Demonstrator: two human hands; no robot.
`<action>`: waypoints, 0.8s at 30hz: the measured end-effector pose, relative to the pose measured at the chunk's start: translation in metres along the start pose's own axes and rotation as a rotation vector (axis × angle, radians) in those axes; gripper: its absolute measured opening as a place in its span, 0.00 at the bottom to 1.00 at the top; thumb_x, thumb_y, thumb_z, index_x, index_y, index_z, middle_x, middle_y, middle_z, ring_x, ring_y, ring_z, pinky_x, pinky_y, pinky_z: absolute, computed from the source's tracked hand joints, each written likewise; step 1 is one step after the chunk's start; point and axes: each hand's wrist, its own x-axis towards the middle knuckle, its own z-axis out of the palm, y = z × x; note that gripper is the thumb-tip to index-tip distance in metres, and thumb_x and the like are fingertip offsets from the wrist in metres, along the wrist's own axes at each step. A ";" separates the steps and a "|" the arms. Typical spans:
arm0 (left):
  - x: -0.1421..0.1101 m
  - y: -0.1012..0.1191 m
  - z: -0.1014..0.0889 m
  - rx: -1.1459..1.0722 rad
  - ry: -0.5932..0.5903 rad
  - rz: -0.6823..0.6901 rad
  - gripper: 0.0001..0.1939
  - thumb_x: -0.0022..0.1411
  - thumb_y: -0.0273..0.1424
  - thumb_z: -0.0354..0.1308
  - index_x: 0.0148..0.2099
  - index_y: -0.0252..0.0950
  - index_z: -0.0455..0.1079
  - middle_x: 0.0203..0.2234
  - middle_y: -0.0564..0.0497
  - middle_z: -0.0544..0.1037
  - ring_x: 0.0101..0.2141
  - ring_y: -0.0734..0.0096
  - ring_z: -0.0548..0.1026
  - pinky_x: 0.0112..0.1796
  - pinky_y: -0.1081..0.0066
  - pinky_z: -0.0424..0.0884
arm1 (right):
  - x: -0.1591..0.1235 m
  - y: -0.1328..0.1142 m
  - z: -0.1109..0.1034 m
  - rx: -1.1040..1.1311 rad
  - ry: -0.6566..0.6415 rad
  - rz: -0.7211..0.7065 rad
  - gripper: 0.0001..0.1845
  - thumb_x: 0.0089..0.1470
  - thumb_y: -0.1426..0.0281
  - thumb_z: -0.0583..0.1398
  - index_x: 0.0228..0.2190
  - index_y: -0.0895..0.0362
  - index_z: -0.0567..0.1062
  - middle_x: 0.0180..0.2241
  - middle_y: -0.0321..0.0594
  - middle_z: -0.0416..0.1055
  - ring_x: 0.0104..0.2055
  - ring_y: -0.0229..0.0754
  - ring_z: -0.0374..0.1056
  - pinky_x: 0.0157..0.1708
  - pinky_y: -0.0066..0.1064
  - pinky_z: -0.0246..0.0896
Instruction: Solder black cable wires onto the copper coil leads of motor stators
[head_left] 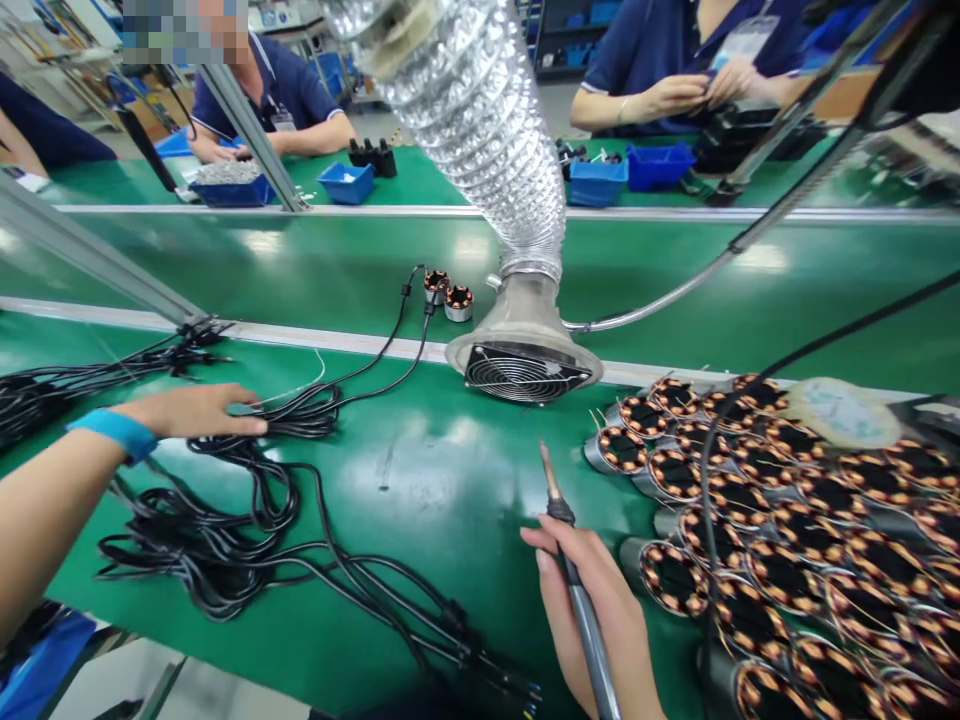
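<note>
My right hand (600, 610) grips a soldering iron (585, 620) like a pen, its brown, pointed tip up and clear of the green bench. At the left, my left hand (187, 412) is closed, with a thin, pale solder wire (304, 385) coming out between thumb and fingers and curling upward. It lies over a bundle of black cables (307, 415). Two leads from that bundle run to a pair of copper-wound motor stators (436, 287) on the rail behind. Looser coils of black cable (202, 550) lie below my left hand, their stripped ends near the front edge.
Many stators (750, 490) stand packed together on the right, crossed by a black cord (709, 450). A fan-fitted fume hood (525, 350) on a foil duct (487, 120) hangs mid-bench. More cables (45, 400) lie far left. Across the bench, co-workers sit behind blue bins (596, 180).
</note>
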 end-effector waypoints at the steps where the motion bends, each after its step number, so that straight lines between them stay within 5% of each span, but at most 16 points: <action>1: -0.007 -0.001 0.008 0.015 -0.037 0.023 0.31 0.52 0.46 0.60 0.54 0.31 0.72 0.47 0.40 0.78 0.45 0.55 0.76 0.43 0.68 0.69 | 0.000 -0.001 0.001 -0.003 -0.007 0.008 0.19 0.59 0.76 0.55 0.52 0.53 0.67 0.38 0.40 0.75 0.41 0.40 0.71 0.41 0.31 0.68; 4: -0.016 0.001 0.019 0.051 -0.095 0.081 0.31 0.51 0.39 0.59 0.55 0.26 0.70 0.48 0.34 0.76 0.48 0.48 0.73 0.46 0.64 0.67 | 0.001 0.001 0.005 -0.022 -0.020 0.004 0.18 0.60 0.75 0.55 0.51 0.53 0.68 0.37 0.39 0.76 0.39 0.39 0.71 0.40 0.30 0.69; 6: -0.016 0.002 0.009 0.052 -0.106 0.105 0.25 0.52 0.38 0.58 0.49 0.28 0.73 0.42 0.38 0.79 0.44 0.51 0.75 0.42 0.65 0.67 | 0.002 0.004 0.008 -0.039 -0.029 -0.010 0.17 0.60 0.74 0.55 0.51 0.53 0.68 0.37 0.39 0.76 0.38 0.39 0.72 0.39 0.29 0.69; 9: -0.016 0.003 -0.038 0.041 -0.105 0.111 0.23 0.55 0.43 0.56 0.46 0.32 0.74 0.36 0.46 0.80 0.37 0.59 0.76 0.38 0.70 0.68 | 0.002 0.012 0.011 -0.076 -0.021 0.002 0.15 0.60 0.72 0.55 0.50 0.53 0.69 0.36 0.39 0.76 0.37 0.39 0.73 0.38 0.29 0.70; 12: -0.017 0.006 -0.105 0.091 -0.023 0.039 0.29 0.55 0.48 0.57 0.52 0.32 0.71 0.38 0.52 0.79 0.39 0.66 0.75 0.43 0.73 0.67 | 0.001 0.018 0.010 -0.124 0.031 0.038 0.15 0.60 0.70 0.56 0.49 0.54 0.69 0.36 0.40 0.77 0.38 0.40 0.74 0.38 0.29 0.70; 14: -0.014 0.011 -0.148 0.233 0.171 -0.092 0.36 0.53 0.54 0.55 0.54 0.32 0.69 0.35 0.55 0.76 0.41 0.65 0.75 0.46 0.69 0.66 | 0.001 0.020 0.009 -0.142 0.058 0.050 0.14 0.60 0.69 0.55 0.48 0.54 0.70 0.35 0.40 0.78 0.39 0.41 0.75 0.37 0.29 0.71; 17: -0.001 0.021 -0.193 0.343 0.510 -0.189 0.44 0.54 0.61 0.42 0.55 0.29 0.68 0.44 0.53 0.71 0.52 0.47 0.69 0.51 0.56 0.60 | 0.002 0.019 0.009 -0.133 0.060 0.034 0.13 0.60 0.69 0.55 0.47 0.54 0.70 0.34 0.39 0.78 0.37 0.41 0.75 0.36 0.28 0.71; 19: 0.013 0.026 -0.207 0.326 0.821 -0.127 0.47 0.57 0.60 0.33 0.55 0.21 0.64 0.55 0.46 0.64 0.59 0.38 0.58 0.54 0.50 0.54 | 0.003 0.018 0.010 -0.119 0.052 0.023 0.14 0.60 0.70 0.55 0.48 0.54 0.70 0.34 0.39 0.77 0.37 0.40 0.75 0.37 0.28 0.71; 21: 0.030 0.030 -0.213 0.239 1.090 -0.052 0.50 0.59 0.61 0.35 0.60 0.16 0.54 0.63 0.39 0.51 0.62 0.35 0.47 0.58 0.48 0.47 | 0.004 0.018 0.011 -0.102 0.043 0.016 0.14 0.60 0.71 0.56 0.48 0.53 0.70 0.34 0.39 0.77 0.37 0.40 0.75 0.37 0.28 0.72; 23: 0.048 0.031 -0.216 0.147 1.222 -0.017 0.55 0.58 0.62 0.40 0.64 0.13 0.39 0.66 0.34 0.42 0.63 0.34 0.42 0.60 0.49 0.41 | 0.004 0.017 0.011 -0.077 0.033 0.017 0.15 0.60 0.73 0.55 0.49 0.53 0.69 0.35 0.39 0.77 0.37 0.39 0.75 0.38 0.28 0.72; 24: 0.056 0.031 -0.217 0.125 1.196 -0.001 0.57 0.58 0.62 0.40 0.65 0.12 0.33 0.66 0.31 0.38 0.63 0.32 0.40 0.60 0.47 0.38 | 0.004 0.016 0.010 -0.063 0.032 0.017 0.16 0.60 0.74 0.55 0.49 0.53 0.69 0.34 0.39 0.77 0.37 0.39 0.74 0.38 0.28 0.71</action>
